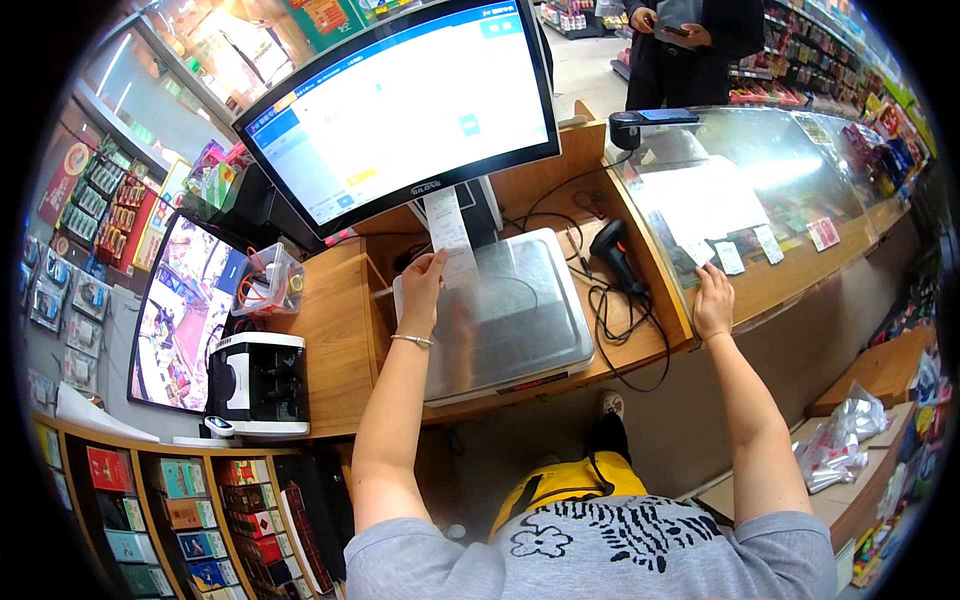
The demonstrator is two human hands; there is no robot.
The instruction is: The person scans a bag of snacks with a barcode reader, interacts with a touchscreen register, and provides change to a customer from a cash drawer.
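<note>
My left hand point(424, 287) is closed, pinching a long white paper receipt point(449, 228) that hangs below the monitor point(400, 110). Its upper end meets the monitor's lower edge; whether it is attached there I cannot tell. Beneath this hand lies the flat metal plate of a weighing scale point(520, 310). My right hand point(714, 302) rests on the near edge of the glass display counter point(740, 313), fingers stretched out and holding nothing visible. Just beyond its fingertips is a small white paper slip point(699, 252), with another slip point(729, 258) beside it.
A handheld barcode scanner point(617, 255) with a coiled black cable lies right of the scale. Left stand a banknote counter point(258, 385), a clear plastic bin point(268, 280) and a second screen point(185, 310). Across the counter stands a person point(685, 50) holding something dark.
</note>
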